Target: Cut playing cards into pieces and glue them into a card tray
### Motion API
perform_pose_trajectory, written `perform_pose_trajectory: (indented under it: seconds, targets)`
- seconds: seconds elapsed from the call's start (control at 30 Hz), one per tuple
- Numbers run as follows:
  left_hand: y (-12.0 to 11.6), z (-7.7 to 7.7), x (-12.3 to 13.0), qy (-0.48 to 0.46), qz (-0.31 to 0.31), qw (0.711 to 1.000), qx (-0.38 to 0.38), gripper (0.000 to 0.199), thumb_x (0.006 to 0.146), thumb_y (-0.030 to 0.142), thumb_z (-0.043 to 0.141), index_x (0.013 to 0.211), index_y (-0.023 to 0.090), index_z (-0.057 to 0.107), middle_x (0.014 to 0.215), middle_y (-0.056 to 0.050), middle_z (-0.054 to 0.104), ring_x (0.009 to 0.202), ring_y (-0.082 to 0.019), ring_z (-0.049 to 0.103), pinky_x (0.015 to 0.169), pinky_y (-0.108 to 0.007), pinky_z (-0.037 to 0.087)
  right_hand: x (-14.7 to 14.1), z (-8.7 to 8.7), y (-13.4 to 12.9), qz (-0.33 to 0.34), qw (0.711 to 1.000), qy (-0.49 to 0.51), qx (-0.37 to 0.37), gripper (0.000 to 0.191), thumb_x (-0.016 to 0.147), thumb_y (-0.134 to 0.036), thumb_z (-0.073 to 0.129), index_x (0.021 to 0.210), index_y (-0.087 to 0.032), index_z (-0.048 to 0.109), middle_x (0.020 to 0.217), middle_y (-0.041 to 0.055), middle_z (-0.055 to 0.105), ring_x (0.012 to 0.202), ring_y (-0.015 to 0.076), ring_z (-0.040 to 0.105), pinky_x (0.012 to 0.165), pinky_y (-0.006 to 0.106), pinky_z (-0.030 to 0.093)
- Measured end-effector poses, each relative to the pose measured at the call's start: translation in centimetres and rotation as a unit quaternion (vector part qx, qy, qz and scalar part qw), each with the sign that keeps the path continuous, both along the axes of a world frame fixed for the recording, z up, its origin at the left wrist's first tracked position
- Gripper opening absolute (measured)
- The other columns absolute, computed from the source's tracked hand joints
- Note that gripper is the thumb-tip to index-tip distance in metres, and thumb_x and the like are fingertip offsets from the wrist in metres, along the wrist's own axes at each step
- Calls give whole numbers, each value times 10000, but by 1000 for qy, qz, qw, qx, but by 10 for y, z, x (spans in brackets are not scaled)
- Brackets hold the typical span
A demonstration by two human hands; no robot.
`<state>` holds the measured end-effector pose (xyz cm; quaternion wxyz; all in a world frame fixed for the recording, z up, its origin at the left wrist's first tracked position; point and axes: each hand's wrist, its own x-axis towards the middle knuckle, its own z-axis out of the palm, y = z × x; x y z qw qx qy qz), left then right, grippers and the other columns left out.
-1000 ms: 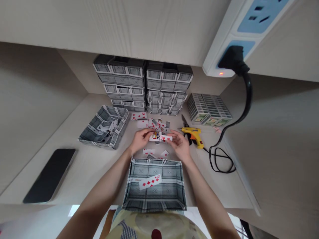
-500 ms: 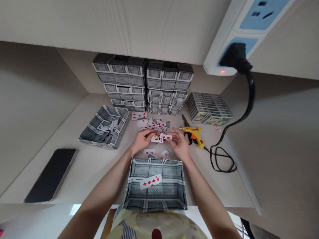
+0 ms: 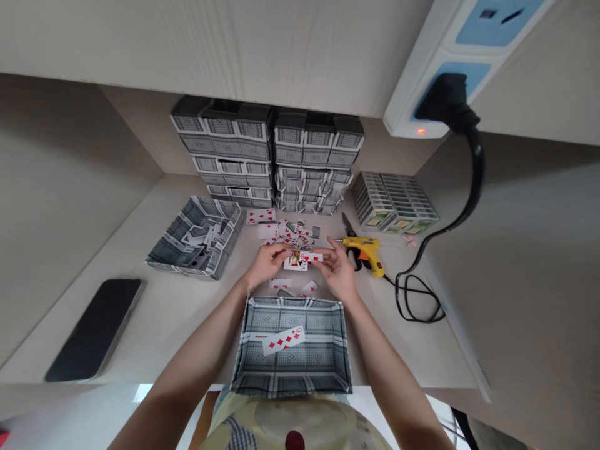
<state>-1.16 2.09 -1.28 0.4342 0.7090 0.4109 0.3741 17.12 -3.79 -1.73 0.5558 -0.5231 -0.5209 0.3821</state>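
Observation:
My left hand (image 3: 268, 264) pinches the left side of a jack card (image 3: 296, 265) above the desk. Between the fingers of my right hand (image 3: 338, 269) is a narrow strip of an eight of hearts (image 3: 312, 257), its left end lying over the jack. Just behind both hands is a pile of cut card pieces (image 3: 293, 232), and a few more bits lie in front of them. A box made of playing cards (image 3: 293, 375) stands nearest my body, with a diamond card strip (image 3: 284, 341) inside.
Card boxes (image 3: 229, 147) are stacked at the back. An open card box with scraps (image 3: 220, 265) and a phone (image 3: 94, 331) are left. Right are a yellow glue gun (image 3: 368, 250), scissors (image 3: 347, 224), card packs (image 3: 394, 203), a cable (image 3: 434, 234) and a power strip (image 3: 417, 94).
The heart strip in my right hand has shifted slightly left over the jack card. My left hand keeps its pinch, and the camera view has moved slightly.

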Motion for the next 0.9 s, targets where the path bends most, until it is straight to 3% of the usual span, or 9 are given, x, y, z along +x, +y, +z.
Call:
perform_pose_trajectory:
  seconds: [0.2, 0.3, 0.4, 0.53, 0.73, 0.9]
  targets:
    - [0, 3, -4, -76, -51, 993, -81, 221, 705, 276, 559, 861, 153, 656, 881, -61, 684, 773, -172, 625, 690, -277, 486, -1, -2, 0, 6, 1000, -2, 4, 688, 700, -301, 645, 1302, -210, 325, 958, 81, 635, 847, 182, 615, 758, 337, 512]
    - [0, 6, -7, -149, -97, 970, -167, 256, 693, 278, 527, 872, 149, 658, 929, -79, 676, 813, -192, 628, 706, -302, 489, -2, -3, -1, 5, 1000, -14, 18, 669, 711, -286, 638, 1301, -214, 330, 970, 80, 637, 858, 181, 618, 775, 340, 509]
    - [0, 9, -6, -186, -82, 949, -242, 300, 733, 349, 486, 840, 123, 652, 889, -96, 677, 789, -200, 629, 676, -309, 491, -4, -3, -3, 4, 998, -42, 37, 660, 731, -282, 620, 1312, -222, 312, 998, 77, 635, 887, 182, 615, 794, 341, 506]
    - [3, 11, -1, -119, -42, 968, -216, 254, 633, 330, 661, 764, 115, 624, 719, -34, 665, 645, -132, 594, 595, -225, 453, -4, -1, -5, 21, 994, -90, 62, 616, 769, -276, 581, 1320, -243, 306, 1035, 66, 629, 912, 182, 612, 830, 342, 493]
    - [9, 12, 3, -79, -114, 968, -209, 293, 616, 308, 684, 840, 122, 648, 750, -31, 668, 650, -118, 581, 615, -217, 435, -2, 0, -6, 37, 985, -148, 80, 561, 807, -275, 530, 1324, -247, 313, 1049, 62, 630, 911, 187, 611, 857, 354, 474]
    - [13, 9, 6, -8, -143, 971, -191, 256, 626, 327, 671, 788, 129, 687, 744, -29, 680, 645, -125, 567, 604, -218, 421, 1, 1, -6, 46, 976, -186, 101, 540, 818, -265, 510, 1322, -244, 317, 1039, 57, 637, 939, 183, 595, 866, 354, 462]
